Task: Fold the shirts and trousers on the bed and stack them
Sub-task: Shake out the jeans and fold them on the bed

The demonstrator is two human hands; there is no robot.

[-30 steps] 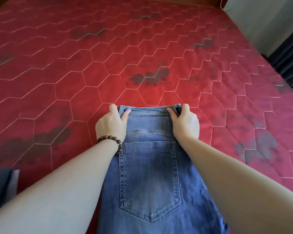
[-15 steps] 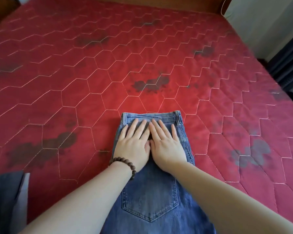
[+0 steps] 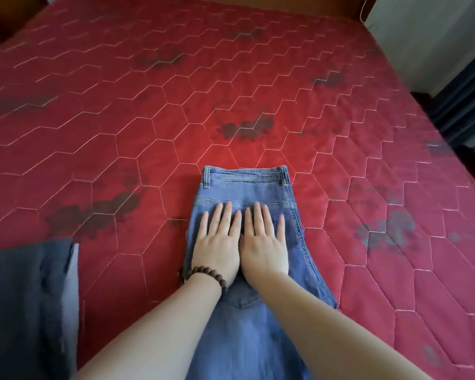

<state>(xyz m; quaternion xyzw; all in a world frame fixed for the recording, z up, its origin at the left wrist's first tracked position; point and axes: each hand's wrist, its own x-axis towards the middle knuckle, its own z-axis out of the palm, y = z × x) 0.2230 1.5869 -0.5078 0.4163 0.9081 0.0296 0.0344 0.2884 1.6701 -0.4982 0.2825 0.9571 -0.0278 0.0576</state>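
Note:
Blue jeans (image 3: 247,185) lie folded lengthwise on the red quilted bed (image 3: 148,111), waistband away from me, back pocket facing up. My left hand (image 3: 217,242), with a bead bracelet at the wrist, lies flat on the denim just below the waistband seam, fingers straight. My right hand (image 3: 263,239) lies flat beside it, touching it along the thumb side. Both palms press on the jeans. The lower legs of the jeans run out of view under my forearms.
A dark grey folded garment (image 3: 25,303) with a lighter layer at its right edge sits at the near left on the bed. A white wall (image 3: 422,31) and a dark curtain (image 3: 466,100) stand beyond the bed's right edge.
Both hands let go of the waistband corners, came together flat on the jeans, and have slid toward me down the denim. The view has tilted, showing more of the grey garment.

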